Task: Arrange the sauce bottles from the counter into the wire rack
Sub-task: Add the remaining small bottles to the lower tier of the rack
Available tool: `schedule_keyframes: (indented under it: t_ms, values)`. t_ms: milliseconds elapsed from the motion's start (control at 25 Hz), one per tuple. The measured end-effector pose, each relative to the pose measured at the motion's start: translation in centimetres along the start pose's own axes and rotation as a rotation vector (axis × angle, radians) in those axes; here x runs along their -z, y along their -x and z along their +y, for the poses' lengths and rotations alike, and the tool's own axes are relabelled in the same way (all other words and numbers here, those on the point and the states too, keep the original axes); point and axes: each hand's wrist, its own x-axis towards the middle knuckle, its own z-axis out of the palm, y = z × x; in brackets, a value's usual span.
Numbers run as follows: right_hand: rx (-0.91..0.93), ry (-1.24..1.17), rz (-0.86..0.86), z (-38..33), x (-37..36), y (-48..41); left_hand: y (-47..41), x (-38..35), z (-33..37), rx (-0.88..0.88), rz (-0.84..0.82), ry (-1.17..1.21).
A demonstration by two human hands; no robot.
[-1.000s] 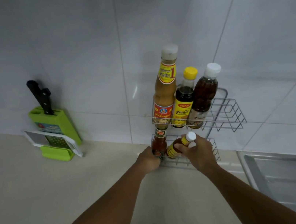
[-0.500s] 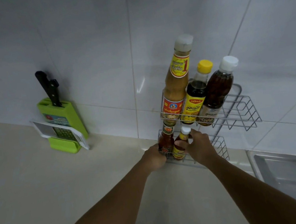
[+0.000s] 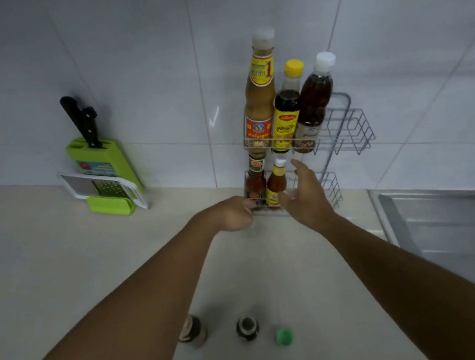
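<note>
**Two small bottles standing in the lower tier, both hands at the rack**

The wire rack (image 3: 346, 129) is standing against the tiled wall (image 3: 134, 56) at the back of the surface (image 3: 41, 255). Its upper tier is holding three bottles in a row: a tall tan sauce bottle (image 3: 260, 96) on the left, a dark bottle with a yellow cap (image 3: 287, 110) in the middle, and a brown bottle with a white cap (image 3: 315, 100) on the right; the right end of that tier is sitting bare. In the lower tier, a red sauce bottle (image 3: 255, 180) is standing upright at the left end, and a small orange bottle with a white cap (image 3: 276, 183) is standing just beside it on the right.

The right hand (image 3: 305, 197) is hovering just beside the orange bottle, its fingers (image 3: 300, 167) spread and released, gripping nothing. The left hand (image 3: 232, 213) is resting at the front left corner of the lower tier with its fingers curled; whether they are grasping the wire I cannot tell.

Nearer the person, between the two forearms, three more bottles are waiting on the surface: a brown-labelled one (image 3: 192, 331), a dark-capped one (image 3: 247, 327) and a green-capped one (image 3: 284, 336), seen mostly from above and blurred.

Well apart to the left, a green knife block (image 3: 104, 165) with black handles is leaning at the wall, a grater (image 3: 105, 187) propped in front of it. A steel sink (image 3: 452, 224) is lying to the right.
</note>
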Motion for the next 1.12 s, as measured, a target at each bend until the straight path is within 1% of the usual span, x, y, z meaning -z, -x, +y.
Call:
schedule_keyframes:
  t_ms: [80, 160, 200, 280, 360, 400, 440, 480, 520, 560, 640, 680, 800, 880, 920, 1000, 1120]
  values:
    - [0.057, 0.062, 0.036, 0.4, -0.5, 2.8, 2.4, -0.5, 0.7, -0.03, -0.123, -0.112]
    - [0.09, 0.112, 0.001, 1.0, -0.9, 5.9, 4.9, -1.5, 0.9, -0.053, -0.287, -0.248]
    - [0.081, 0.142, -0.062, 1.5, -1.2, 7.4, 6.0, -2.1, 0.9, -0.056, -0.352, -0.317]
    - [0.041, 0.207, -0.271, 2.6, -2.0, 11.3, 7.9, -4.2, 0.0, -0.02, -0.432, -0.424]
    - [-0.032, 0.299, -0.557, 4.0, -3.3, 15.2, 9.3, -6.8, -1.8, 0.043, -0.413, -0.487]
    - [-0.077, 0.369, -0.679, 4.6, -4.0, 16.8, 10.0, -8.1, -2.7, 0.069, -0.361, -0.488]
    - [-0.12, 0.436, -0.754, 5.2, -4.9, 18.2, 10.5, -9.5, -3.8, 0.089, -0.293, -0.458]
    - [-0.147, 0.487, -0.782, 5.9, -5.8, 19.5, 10.9, -11.0, -4.9, 0.1, -0.218, -0.392]
    - [-0.15, 0.517, -0.769, 6.5, -6.7, 20.7, 11.4, -12.4, -5.9, 0.109, -0.141, -0.285]
    - [-0.134, 0.531, -0.717, 6.9, -7.5, 21.8, 11.6, -13.9, -7.0, 0.133, -0.072, -0.14]
    - [-0.09, 0.531, -0.579, 7.5, -8.6, 23.7, 11.9, -16.5, -9.0, 0.16, 0.066, 0.122]
    - [-0.091, 0.508, -0.522, 7.7, -8.9, 24.5, 11.7, -17.5, -9.9, 0.156, 0.139, 0.19]
    - [-0.16, 0.321, -0.405, 8.1, -8.6, 26.2, 11.5, -20.0, -11.9, 0.12, 0.294, 0.332]
    - [-0.17, 0.131, -0.326, 7.7, -7.2, 26.2, 11.9, -21.2, -12.4, 0.043, 0.337, 0.453]
    - [-0.17, 0.054, -0.286, 7.2, -6.3, 25.9, 12.1, -21.6, -12.3, -0.008, 0.353, 0.461]
    - [-0.161, -0.033, -0.22, 5.2, -4.0, 24.9, 12.2, -22.2, -12.3, -0.125, 0.358, 0.393]
    - [-0.052, -0.091, -0.164, 2.1, -0.2, 23.3, 12.5, -21.4, -11.1, -0.271, 0.343, 0.263]
